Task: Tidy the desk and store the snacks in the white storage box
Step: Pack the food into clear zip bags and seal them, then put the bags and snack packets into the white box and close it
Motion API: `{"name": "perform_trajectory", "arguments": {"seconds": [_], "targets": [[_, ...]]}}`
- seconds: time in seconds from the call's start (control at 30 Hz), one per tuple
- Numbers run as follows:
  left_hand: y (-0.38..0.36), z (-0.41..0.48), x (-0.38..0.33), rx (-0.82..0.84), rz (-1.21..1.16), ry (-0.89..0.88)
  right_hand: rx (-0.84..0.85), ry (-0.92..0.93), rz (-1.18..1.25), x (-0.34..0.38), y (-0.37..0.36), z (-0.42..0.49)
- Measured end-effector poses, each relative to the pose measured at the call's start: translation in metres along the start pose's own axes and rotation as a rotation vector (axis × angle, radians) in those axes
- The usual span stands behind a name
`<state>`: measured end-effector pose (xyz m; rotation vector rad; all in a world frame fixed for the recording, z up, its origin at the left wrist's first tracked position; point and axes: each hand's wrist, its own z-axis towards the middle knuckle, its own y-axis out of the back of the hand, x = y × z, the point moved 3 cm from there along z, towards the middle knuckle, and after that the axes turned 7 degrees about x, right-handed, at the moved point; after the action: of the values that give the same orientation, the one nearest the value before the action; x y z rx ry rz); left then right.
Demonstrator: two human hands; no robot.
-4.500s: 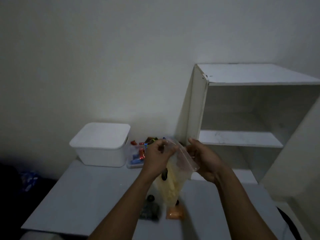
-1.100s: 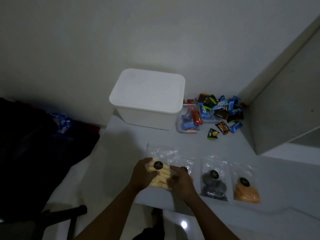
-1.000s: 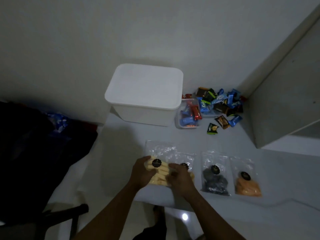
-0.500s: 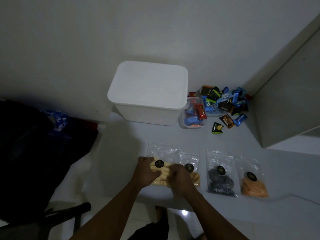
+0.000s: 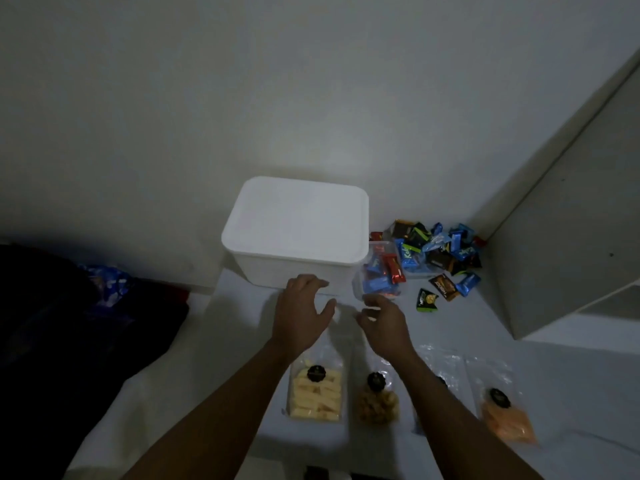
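The white storage box [image 5: 298,230] stands lidded at the back of the desk. My left hand [image 5: 301,310] is open just in front of its near wall. My right hand [image 5: 384,320] is open beside it, close to a small clear tub of wrapped candies [image 5: 379,277]. Clear snack bags lie in a row along the front edge: yellow sticks [image 5: 316,396], brown pieces [image 5: 377,400], orange pieces [image 5: 507,420]. A fourth bag is mostly hidden under my right forearm. Loose wrapped candies [image 5: 438,251] are piled at the back right.
A white shelf unit [image 5: 568,244] closes off the right side. A dark heap [image 5: 59,327] with a blue packet lies left of the desk [image 5: 242,323]. The wall runs directly behind the box.
Both hands have let go of the yellow-stick bag, now lying flat at the front, and have moved forward toward the white box.
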<state>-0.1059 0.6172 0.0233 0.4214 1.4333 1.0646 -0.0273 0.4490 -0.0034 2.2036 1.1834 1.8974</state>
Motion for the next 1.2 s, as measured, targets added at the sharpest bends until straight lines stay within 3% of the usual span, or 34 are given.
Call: {"name": "perform_trajectory", "arguments": {"seconds": [0.1,0.27,0.33,0.47,0.7,0.8,0.97,1.1,1.2], "targets": [[0.009,0.038,-0.007,-0.035,0.161,-0.116,-0.009,0.051,0.068,0.016,0.016,0.029],[0.002,0.093,0.009,0.287,0.372,-0.119,0.057,0.063,0.173,0.032,0.022,0.068],[-0.002,0.104,0.020,0.341,0.405,-0.108,0.111,0.103,0.183,0.033,0.018,0.081],[-0.006,0.110,0.034,0.200,0.490,-0.261,0.099,0.144,0.242,0.027,0.009,0.103],[0.000,0.119,0.028,0.075,0.547,-0.280,0.027,0.193,0.192,0.015,0.003,0.105],[0.005,0.119,0.022,-0.002,0.487,-0.294,0.039,0.178,0.174,0.015,0.004,0.106],[0.054,0.137,0.000,-0.277,0.206,-0.217,0.040,0.160,0.155,0.017,0.011,0.107],[0.062,0.135,0.004,-0.154,0.131,-0.243,0.143,0.132,0.231,0.038,0.026,0.103],[0.039,0.120,0.014,-0.068,0.183,-0.282,0.030,0.149,0.334,0.065,0.042,0.095]]}}
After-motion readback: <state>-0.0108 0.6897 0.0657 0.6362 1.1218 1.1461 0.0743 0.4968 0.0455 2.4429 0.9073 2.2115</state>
